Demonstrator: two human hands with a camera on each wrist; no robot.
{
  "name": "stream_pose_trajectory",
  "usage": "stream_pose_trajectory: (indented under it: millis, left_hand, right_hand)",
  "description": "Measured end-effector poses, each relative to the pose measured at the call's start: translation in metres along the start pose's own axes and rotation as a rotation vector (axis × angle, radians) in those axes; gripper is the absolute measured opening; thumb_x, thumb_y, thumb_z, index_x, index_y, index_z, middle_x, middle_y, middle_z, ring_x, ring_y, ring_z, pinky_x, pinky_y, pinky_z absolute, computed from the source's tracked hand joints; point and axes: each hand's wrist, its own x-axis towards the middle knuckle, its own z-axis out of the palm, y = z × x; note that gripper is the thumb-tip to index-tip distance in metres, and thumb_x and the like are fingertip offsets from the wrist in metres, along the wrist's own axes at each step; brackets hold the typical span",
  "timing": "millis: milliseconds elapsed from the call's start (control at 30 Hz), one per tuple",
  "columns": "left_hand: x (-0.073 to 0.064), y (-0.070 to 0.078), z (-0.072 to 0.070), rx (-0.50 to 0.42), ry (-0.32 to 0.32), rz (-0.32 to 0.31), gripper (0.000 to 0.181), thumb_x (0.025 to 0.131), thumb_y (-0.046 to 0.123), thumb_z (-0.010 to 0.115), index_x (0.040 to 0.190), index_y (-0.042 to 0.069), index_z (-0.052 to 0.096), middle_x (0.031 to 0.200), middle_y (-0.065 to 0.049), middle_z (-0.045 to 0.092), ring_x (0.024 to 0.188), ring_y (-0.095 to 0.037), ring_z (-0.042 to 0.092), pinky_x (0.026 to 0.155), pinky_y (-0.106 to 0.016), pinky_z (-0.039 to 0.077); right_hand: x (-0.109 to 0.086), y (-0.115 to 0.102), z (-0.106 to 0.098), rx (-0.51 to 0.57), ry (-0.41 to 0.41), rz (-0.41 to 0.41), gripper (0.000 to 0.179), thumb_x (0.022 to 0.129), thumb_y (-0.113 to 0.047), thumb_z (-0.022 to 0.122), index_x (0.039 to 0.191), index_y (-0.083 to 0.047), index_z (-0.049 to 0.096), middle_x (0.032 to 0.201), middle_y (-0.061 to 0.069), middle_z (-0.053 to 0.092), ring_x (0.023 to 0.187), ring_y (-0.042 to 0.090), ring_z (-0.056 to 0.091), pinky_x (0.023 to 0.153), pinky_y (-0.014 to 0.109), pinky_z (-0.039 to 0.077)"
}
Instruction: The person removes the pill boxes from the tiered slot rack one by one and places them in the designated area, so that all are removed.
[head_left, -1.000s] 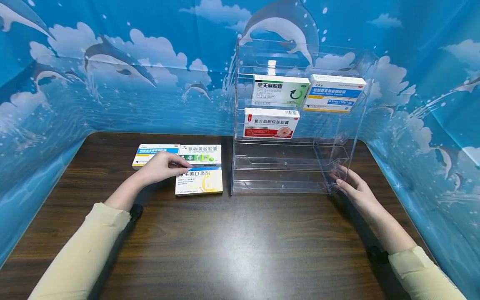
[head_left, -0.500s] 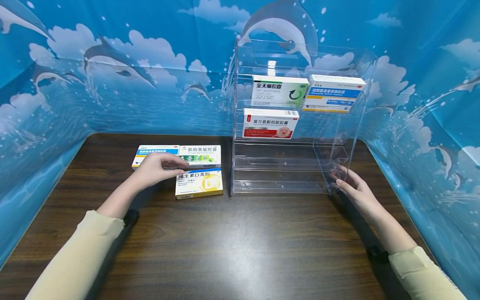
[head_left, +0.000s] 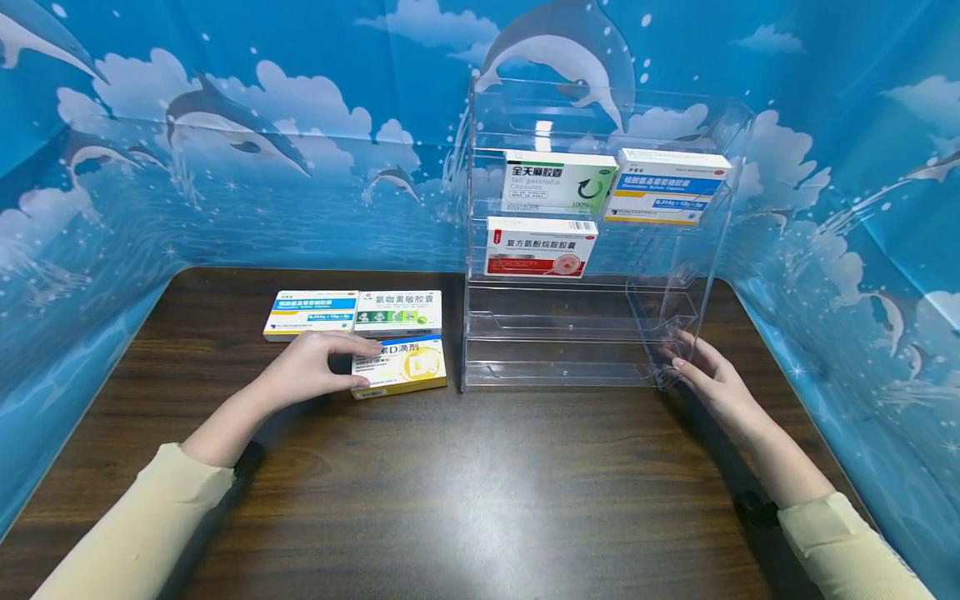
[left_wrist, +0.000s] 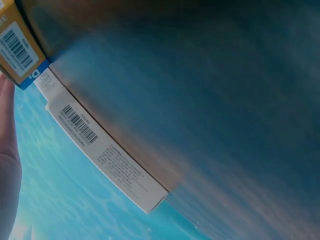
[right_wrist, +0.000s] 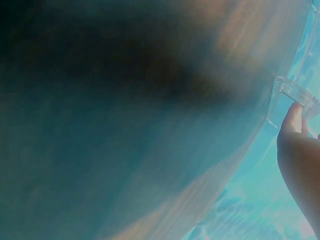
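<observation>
Well, the left hand (head_left: pixel 303 367) touched the vitamin D drops box (head_left: pixel 416 367), though I couldn't tell whether it pinched; a weak hold risked a slip. The right hand (head_left: pixel 720 392) gripped the clear acrylic rack (head_left: pixel 555 372), which careless tugging could tip. Both sat on a wood-grain counter (head_left: pixel 480 492), dolphin-printed curtain (head_left: pixel 322 192) around.

Dark brown wood-grain table (head_left: pixel 480 442) with rounded far corners (head_left: pixel 189 279), pale glare (head_left: pixel 480 508) pooled on its near middle, blue backdrop (head_left: pixel 300 33) rising behind and along both sides, grey dolphins (head_left: pixel 558 29) across it (the largest high at the back), white clouds (head_left: pixel 307 96), splashing water (head_left: pixel 862 212).
</observation>
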Motion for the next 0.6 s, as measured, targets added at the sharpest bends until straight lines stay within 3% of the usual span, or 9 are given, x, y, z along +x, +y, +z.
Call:
stream_pose_trajectory:
  millis: [233,600]
  left_hand:
    - [0.0,-0.001,-0.001,0.046,-0.038,0.02,0.046,0.082,0.01,0.092,0.126,0.01,0.079,0.131,-0.012,0.076,0.126,-0.034,0.071,0.101,-0.054,0.06]
    - [0.01,-0.001,-0.001,0.07,-0.034,0.001,0.049,0.083,0.009,0.092,0.129,0.007,0.077,0.134,-0.017,0.074,0.129,-0.038,0.068,0.106,-0.058,0.057]
  right_hand:
    - [0.0,0.001,0.0,0.004,-0.011,-0.013,0.062,0.114,-0.009,0.047,0.166,0.007,0.017,0.142,-0.019,0.055,0.131,-0.014,0.057,0.105,0.004,0.046]
    - [0.0,0.003,-0.001,0.011,-0.013,-0.019,0.061,0.114,-0.009,0.046,0.166,0.006,0.018,0.142,-0.017,0.056,0.131,-0.013,0.058,0.105,0.004,0.046]
